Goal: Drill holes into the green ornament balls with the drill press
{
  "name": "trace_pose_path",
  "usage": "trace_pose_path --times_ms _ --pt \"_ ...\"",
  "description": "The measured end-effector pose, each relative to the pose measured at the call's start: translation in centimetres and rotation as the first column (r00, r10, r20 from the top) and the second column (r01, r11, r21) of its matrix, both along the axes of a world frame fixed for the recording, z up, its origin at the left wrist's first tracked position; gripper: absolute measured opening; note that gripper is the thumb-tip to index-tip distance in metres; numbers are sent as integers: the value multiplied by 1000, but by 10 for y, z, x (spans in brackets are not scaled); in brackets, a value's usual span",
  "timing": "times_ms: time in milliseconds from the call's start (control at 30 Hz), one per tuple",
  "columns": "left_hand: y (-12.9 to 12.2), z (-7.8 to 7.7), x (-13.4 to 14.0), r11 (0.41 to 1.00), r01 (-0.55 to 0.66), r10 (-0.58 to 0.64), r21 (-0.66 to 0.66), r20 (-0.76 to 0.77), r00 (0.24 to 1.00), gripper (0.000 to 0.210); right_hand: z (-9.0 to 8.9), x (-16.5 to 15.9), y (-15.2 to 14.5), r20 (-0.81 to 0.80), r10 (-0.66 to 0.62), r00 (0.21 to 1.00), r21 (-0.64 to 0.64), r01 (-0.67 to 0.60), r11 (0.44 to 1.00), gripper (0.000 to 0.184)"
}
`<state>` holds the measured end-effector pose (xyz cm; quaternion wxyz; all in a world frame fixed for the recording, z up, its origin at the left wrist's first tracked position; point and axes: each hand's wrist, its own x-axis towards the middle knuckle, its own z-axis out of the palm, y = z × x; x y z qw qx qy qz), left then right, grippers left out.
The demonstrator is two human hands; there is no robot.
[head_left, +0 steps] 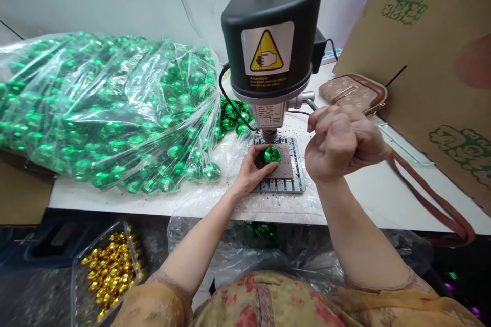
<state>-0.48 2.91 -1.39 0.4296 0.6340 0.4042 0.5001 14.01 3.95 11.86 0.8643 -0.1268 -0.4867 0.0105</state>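
A shiny green faceted ball point(272, 155) sits on a brown pad point(286, 163) upon the slotted metal base point(300, 179) of a small drill press point(270, 41). My left hand point(255, 167) pinches the ball between thumb and fingers, right under the drill bit. The bit's tip meets the top of the ball. Up on the right, my right hand point(341, 140) is curled into a fist around the press's feed lever point(312, 104), most of which my fingers hide. Dark shavings are scattered over the base.
A big clear bag of green balls point(115, 112) fills the table's left side. To the right lie a brown patterned pouch point(353, 93) with a strap and a large cardboard box point(433, 61). Below the table edge stands a clear bin point(79, 286) of gold balls.
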Motion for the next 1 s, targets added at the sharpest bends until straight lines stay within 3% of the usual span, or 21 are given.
trace_pose_path --times_ms 233,333,533,667,733,800,900,933,1000 --pt "0 -1 1 1000 -10 10 3 19 1000 56 -10 2 0 35 -2 999 51 0 999 50" --pt "0 -1 2 1000 -16 16 -1 20 1000 55 -9 0 -2 -7 -13 1000 -16 13 1000 56" --pt "-3 3 3 994 -106 107 38 -17 994 50 33 1 2 -53 -33 998 -264 18 964 53" --pt "-40 9 -4 951 -254 280 175 -148 949 42 52 6 8 -16 15 1000 -300 -19 954 57" --pt "-72 11 -10 947 -172 235 271 -219 947 43 53 7 8 -3 15 1000 -317 -15 948 58" --pt "-107 8 -17 925 50 85 377 -334 939 47 52 7 6 22 12 1000 -362 -4 932 56" --pt "-143 0 -27 807 382 -53 450 -590 806 52 50 6 5 12 11 1000 -345 -7 939 54" --pt "-147 -3 -31 776 426 -48 465 -630 775 55 49 6 5 1 15 1000 -319 -14 948 53" --pt "-139 -5 -39 756 390 10 526 -605 796 55 48 6 7 -20 22 1000 -268 -27 963 51"
